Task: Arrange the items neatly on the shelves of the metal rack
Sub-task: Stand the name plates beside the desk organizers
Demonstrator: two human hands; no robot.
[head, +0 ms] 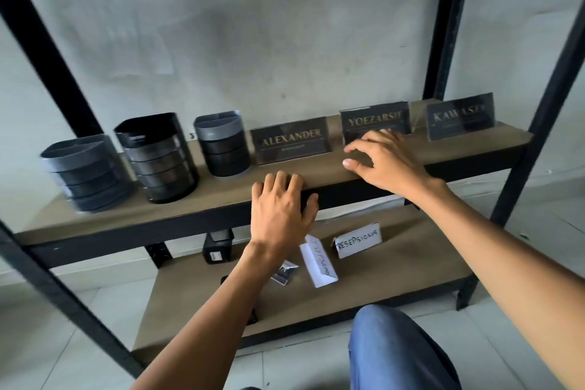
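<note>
Upper shelf shows bins at 9 o'clock and nameplates at 1 lined up, your left hand and right hand empty, fingers apart, at its edge; cards at 6 await tidying.

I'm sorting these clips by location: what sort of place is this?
Probably an office storeroom or back room: a black metal rack against a bare grey wall holds mesh pen holders, the ALEXANDER desk nameplate with two similar ones, and a handwritten RESEPSIONIS card.
</note>
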